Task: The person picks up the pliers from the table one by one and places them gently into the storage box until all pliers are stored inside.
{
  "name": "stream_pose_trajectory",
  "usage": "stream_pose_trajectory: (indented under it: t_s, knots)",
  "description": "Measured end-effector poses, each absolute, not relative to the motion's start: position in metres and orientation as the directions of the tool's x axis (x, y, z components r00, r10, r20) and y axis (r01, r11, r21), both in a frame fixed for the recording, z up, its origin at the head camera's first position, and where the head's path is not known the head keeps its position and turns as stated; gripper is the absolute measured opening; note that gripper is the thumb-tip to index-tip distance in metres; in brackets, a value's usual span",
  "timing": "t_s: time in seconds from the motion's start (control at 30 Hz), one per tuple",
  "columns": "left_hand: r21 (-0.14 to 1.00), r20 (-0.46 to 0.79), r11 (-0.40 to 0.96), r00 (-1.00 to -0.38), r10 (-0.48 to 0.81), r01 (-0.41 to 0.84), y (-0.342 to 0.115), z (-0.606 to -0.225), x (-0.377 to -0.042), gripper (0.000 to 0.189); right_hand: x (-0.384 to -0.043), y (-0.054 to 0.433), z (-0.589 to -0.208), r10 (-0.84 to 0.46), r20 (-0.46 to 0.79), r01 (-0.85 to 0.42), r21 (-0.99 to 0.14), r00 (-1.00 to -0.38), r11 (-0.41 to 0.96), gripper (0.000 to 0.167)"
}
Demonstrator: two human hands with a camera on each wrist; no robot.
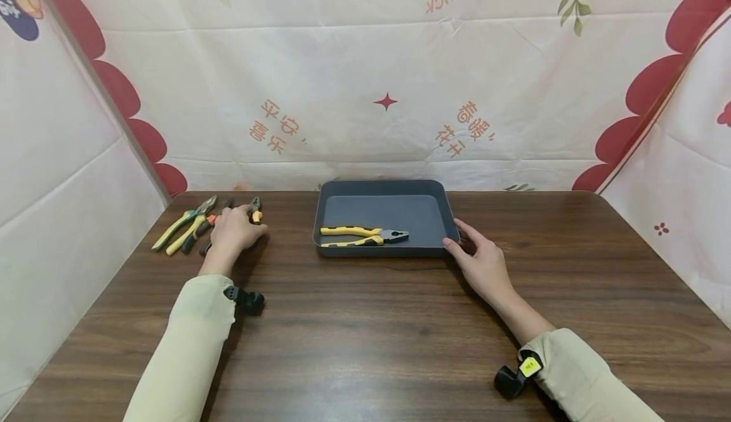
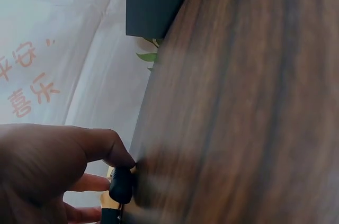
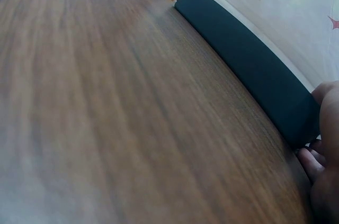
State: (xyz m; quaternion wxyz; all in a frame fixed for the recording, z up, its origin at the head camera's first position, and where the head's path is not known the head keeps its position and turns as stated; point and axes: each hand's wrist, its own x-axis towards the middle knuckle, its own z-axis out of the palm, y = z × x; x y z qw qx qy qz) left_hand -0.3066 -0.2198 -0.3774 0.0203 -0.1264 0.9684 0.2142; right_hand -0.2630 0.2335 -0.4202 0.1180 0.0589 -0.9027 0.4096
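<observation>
Pliers [image 1: 256, 209] left of the tray [image 1: 379, 252]: our left hand [image 1: 233, 228] grips them, right hand [image 1: 484, 263] the tray; lifting seems next.

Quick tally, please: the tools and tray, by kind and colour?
Dark tray: 1
Yellow-and-black pliers: 2 (one in the tray, one at the left hand)
Green-and-yellow pliers: 1
Orange-and-black tool, partly hidden: 1
Total: 5

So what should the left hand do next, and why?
I'd say the left hand should gently lift the pliers it pinches, probably toward the tray: another pair already lies there, with bare floor behind it, and the right hand grips the tray's near right corner.
</observation>
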Motion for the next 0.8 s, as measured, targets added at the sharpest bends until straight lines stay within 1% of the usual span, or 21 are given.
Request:
stream_pose_trajectory:
  t_s: [0.13, 0.4, 0.6, 0.8]
  knots:
    - [0.406, -0.084, 0.883, -0.972, -0.222, -0.236, -0.2205, -0.3784, -0.3076, 0.075, -0.2626, 0.2338, -0.4203, -0.011, 0.259, -0.202, -0.726, -0.966, 0.658, 0.061]
    - [0.409, -0.050, 0.892, -0.981, -0.189, -0.193, -0.2210, -0.3790, -0.3086, 0.069, -0.2639, 0.2338, -0.4216, -0.009, 0.254, -0.197, -0.726, -0.967, 0.659, 0.062]
    - [0.465, -0.047, 0.870, -0.986, -0.161, -0.164, -0.2226, -0.3798, -0.3078, 0.063, -0.2623, 0.2338, -0.4211, -0.010, 0.243, -0.189, -0.726, -0.970, 0.661, 0.062]
    - [0.480, -0.030, 0.862, -0.986, -0.166, -0.160, -0.2234, -0.3780, -0.3068, 0.067, -0.2622, 0.2341, -0.4210, -0.014, 0.244, -0.193, -0.727, -0.970, 0.659, 0.063]
